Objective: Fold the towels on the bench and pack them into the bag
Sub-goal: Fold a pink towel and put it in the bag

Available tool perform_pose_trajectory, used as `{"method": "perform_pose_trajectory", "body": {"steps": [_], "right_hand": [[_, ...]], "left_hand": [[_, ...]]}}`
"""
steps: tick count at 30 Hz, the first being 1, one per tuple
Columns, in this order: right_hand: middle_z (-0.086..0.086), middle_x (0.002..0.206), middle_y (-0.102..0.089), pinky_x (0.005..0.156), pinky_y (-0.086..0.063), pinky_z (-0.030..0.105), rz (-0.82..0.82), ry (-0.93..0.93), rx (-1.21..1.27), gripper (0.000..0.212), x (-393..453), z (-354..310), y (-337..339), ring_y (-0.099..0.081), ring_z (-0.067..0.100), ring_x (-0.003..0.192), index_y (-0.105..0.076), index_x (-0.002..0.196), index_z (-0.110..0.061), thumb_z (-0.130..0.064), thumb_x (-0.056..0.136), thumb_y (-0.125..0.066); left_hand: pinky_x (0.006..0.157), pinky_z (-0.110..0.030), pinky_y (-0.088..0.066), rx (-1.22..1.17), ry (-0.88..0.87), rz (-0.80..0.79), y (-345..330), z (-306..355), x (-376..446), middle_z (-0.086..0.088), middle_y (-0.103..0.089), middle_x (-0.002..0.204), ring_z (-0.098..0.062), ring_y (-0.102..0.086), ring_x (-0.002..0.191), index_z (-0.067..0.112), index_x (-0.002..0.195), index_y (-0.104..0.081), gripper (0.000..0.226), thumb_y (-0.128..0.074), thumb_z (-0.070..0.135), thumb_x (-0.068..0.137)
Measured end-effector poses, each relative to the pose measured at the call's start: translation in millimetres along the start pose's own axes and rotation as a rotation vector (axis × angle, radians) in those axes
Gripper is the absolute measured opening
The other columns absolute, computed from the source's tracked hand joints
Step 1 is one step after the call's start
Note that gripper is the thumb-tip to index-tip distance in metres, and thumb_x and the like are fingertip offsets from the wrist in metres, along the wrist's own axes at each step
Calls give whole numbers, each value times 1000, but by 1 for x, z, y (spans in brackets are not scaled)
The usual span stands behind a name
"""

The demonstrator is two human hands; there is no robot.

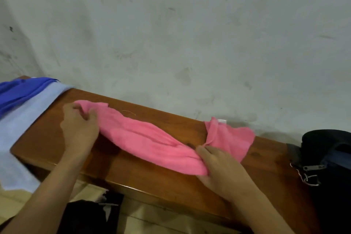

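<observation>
A pink towel (152, 142) lies bunched lengthwise across the wooden bench (133, 173). My left hand (79, 129) pinches its far left end, fingers curled into the cloth. My right hand (222, 169) grips the towel near its right part, where a loose corner with a white tag (222, 121) flares out beyond my fingers. A black bag (326, 154) with metal buckles stands at the bench's right end. At the left end a light blue towel (22, 129) drapes over the bench edge, with a dark blue towel (20, 91) crumpled on top of it.
A stained pale wall (190, 34) runs close behind the bench. Below the front edge lie a tan floor and a dark object (85, 216). Bare wood shows between the pink towel and the bag.
</observation>
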State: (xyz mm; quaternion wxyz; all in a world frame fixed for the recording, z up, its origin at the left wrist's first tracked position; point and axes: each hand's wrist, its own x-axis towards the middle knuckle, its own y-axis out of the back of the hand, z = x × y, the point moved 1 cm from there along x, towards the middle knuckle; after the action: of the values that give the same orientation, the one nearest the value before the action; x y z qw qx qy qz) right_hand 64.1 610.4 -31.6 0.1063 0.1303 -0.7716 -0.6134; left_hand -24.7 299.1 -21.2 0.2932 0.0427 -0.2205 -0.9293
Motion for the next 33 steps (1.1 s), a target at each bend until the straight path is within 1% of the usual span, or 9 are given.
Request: {"method": "perform_pose_trajectory", "body": {"steps": [3,6,10,15,18,22,25,29,33], "right_hand": [[-13,96,-62,68,-50,24,21,66,203,45,8,-17,-15,-52,1,74,-49,132,-26,-50,95,-47],[-13,83,-60,61,-47,23,135,60,372,43,18,-37,-30,-52,1,67,-59,115,-22,-52,86,-47],[-28,95,-54,72,-43,10,171,48,457,45,20,-40,-30,-53,-8,84,-55,118,-29,-54,80,-57],[-23,117,-58,93,-42,14,267,-21,378,35,11,-14,-23,-52,-7,107,-54,121,-37,-52,93,-39],[-15,136,-55,114,-31,23,278,-112,336,53,7,4,-22,-42,-9,126,-53,133,-31,-47,93,-22],[-12,144,-51,113,-27,23,194,-197,48,45,8,24,-17,-43,3,130,-50,142,-30,-30,97,-42],[-13,137,-55,104,-35,21,203,-261,-32,44,8,31,-10,-48,6,124,-52,140,-32,-24,97,-50],[-13,105,-62,77,-45,19,289,-352,-65,19,5,38,-2,-54,3,91,-66,110,-28,-26,95,-57],[-2,93,-63,67,-45,31,617,-549,115,27,2,45,6,-54,16,76,-62,115,-22,-8,92,-60]], "left_hand": [[64,-24,-42,105,-295,-74,-6,12,-22,6,-54,85,-6,-52,70,13,118,-51,29,-64,15,92],[71,-21,-45,179,-581,-416,-34,17,-47,14,-59,85,1,-53,77,27,94,-62,7,-63,20,92],[99,-20,-41,232,-719,-951,-61,12,-73,15,-62,118,4,-52,107,27,121,-62,27,-42,29,103],[103,-30,-36,432,-753,-1025,-61,2,-66,23,-50,119,2,-43,111,44,131,-50,39,-44,57,95],[96,-29,-37,418,-777,-1002,-61,3,-66,26,-46,104,4,-40,103,43,112,-55,29,-65,51,85],[89,-22,-40,292,-773,-897,-63,11,-65,24,-50,97,5,-44,97,37,101,-61,24,-75,27,84],[92,-21,-43,306,-746,-805,-61,14,-57,23,-57,98,3,-50,97,35,101,-63,24,-75,23,83],[81,-32,-51,379,-812,-543,-52,21,-49,11,-65,83,-8,-58,79,27,90,-65,17,-76,15,82],[73,-34,-38,400,-907,-242,-40,24,-40,6,-53,64,-16,-48,61,19,73,-55,37,-78,-9,66]]}}
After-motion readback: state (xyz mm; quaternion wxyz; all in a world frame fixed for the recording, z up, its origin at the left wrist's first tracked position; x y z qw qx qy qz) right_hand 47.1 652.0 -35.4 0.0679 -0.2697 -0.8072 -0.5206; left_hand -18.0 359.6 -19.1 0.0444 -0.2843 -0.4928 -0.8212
